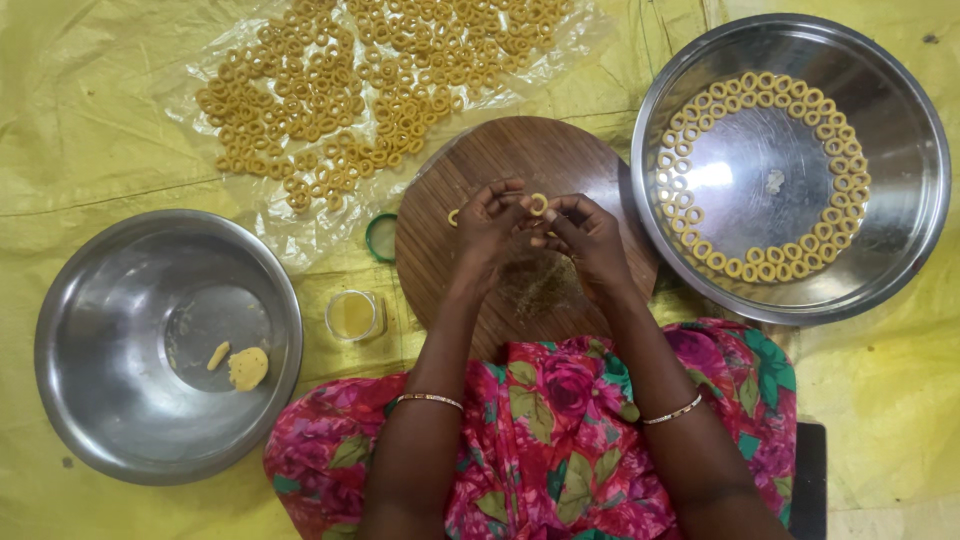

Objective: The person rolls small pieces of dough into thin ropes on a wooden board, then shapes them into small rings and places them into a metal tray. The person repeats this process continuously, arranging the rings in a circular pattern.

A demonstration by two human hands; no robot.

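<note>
Both my hands meet over a round wooden board (pixel 520 150). My left hand (pixel 487 222) and my right hand (pixel 585 233) pinch a small yellow dough ring (pixel 538 204) between their fingertips. A short curl of dough (pixel 453 216) sticks out beside my left fingers. Each wrist wears a thin bangle. My lap is covered in pink floral cloth (pixel 550 430).
A steel plate (pixel 890 250) at the right holds dough rings lined round its inside. A steel bowl (pixel 110 330) at the left holds a dough lump (pixel 247 368). Several rings lie on a plastic sheet (pixel 340 110) at the back. A small jar (pixel 353 315) and green lid (pixel 381 237) stand near the board.
</note>
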